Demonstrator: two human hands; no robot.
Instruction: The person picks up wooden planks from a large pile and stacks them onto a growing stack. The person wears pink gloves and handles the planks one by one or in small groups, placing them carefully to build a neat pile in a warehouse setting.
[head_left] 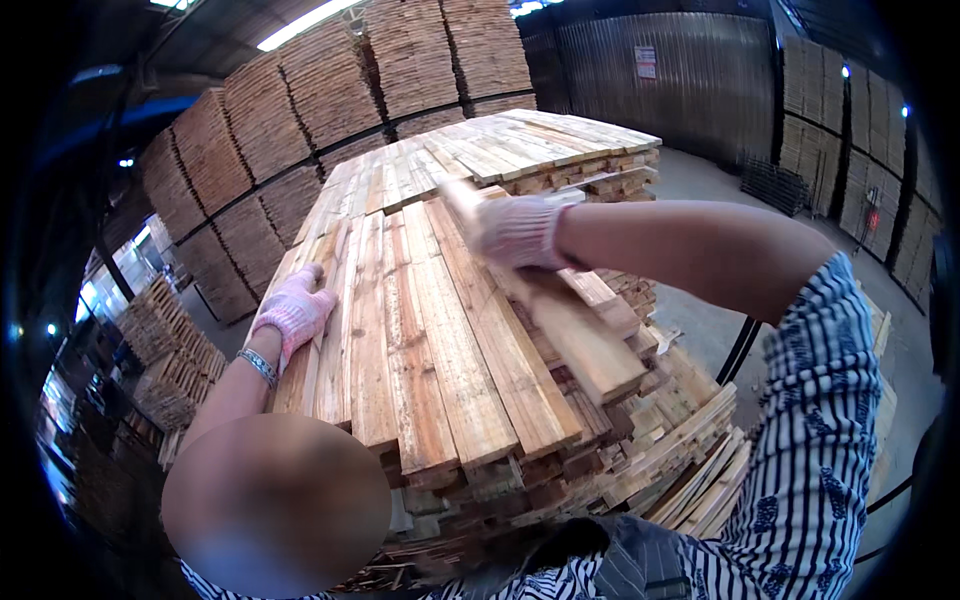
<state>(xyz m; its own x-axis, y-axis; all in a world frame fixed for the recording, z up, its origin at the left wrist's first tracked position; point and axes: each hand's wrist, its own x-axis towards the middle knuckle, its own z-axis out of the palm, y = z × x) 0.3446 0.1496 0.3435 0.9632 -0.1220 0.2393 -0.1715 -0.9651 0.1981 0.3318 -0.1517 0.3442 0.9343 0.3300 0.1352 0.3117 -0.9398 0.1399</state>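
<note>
Head view shows my right grip (515, 232) at one o'clock, seemingly closed on the plank (580, 340) reaching to four o'clock, best kept level, while my left grip (298, 302), loosely spread at nine o'clock, rests on boards (405, 330).

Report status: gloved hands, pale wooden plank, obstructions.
Pink-white-gloved left hand: resting on light-brown wooden boards. Matching-gloved right hand: on long, pale wooden plank, grip blurred. Nothing seen blocking plank.

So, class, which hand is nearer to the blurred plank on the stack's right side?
Right. The right hand grips the blurred plank; the left hand is away from it, on the boards at the stack's left side.
</note>
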